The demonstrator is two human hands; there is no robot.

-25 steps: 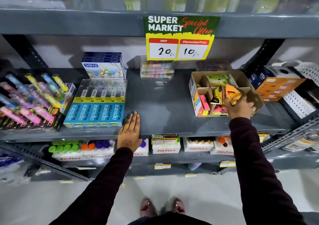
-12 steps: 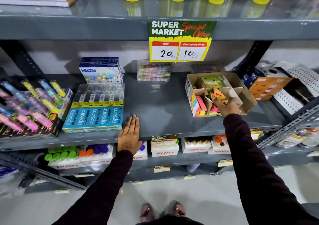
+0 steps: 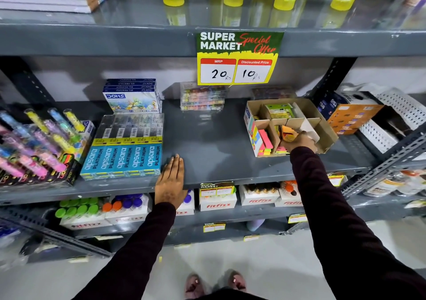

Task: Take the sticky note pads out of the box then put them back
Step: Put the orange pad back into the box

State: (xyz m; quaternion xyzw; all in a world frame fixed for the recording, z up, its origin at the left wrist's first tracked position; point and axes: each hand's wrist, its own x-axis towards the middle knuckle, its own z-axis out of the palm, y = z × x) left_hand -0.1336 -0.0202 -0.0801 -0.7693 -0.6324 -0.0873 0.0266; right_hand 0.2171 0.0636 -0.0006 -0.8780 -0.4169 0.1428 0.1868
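Observation:
An open cardboard box [image 3: 321,124] with card dividers stands on the grey middle shelf at the right. Pink, yellow and green sticky note pads [image 3: 266,140] sit in its front-left compartment, and a green packet [image 3: 279,110] lies in a back compartment. My right hand [image 3: 299,142] reaches into the box's middle compartment, its fingers closed around an orange and yellow sticky note pad [image 3: 287,133]. My left hand [image 3: 171,180] lies flat, fingers together, on the shelf's front edge beside the blue pencil packs, holding nothing.
Blue Apsara pencil packs [image 3: 124,159] and a Doms box [image 3: 132,99] sit left of centre. Highlighters [image 3: 34,143] fill the far left. Clear crayon cases [image 3: 202,98] stand at the back. An orange carton [image 3: 352,117] lies right of the box. A price sign [image 3: 238,57] hangs above.
My right hand has lowered the orange sticky note pad from above the box down into its middle compartment. My left hand has stayed on the shelf edge.

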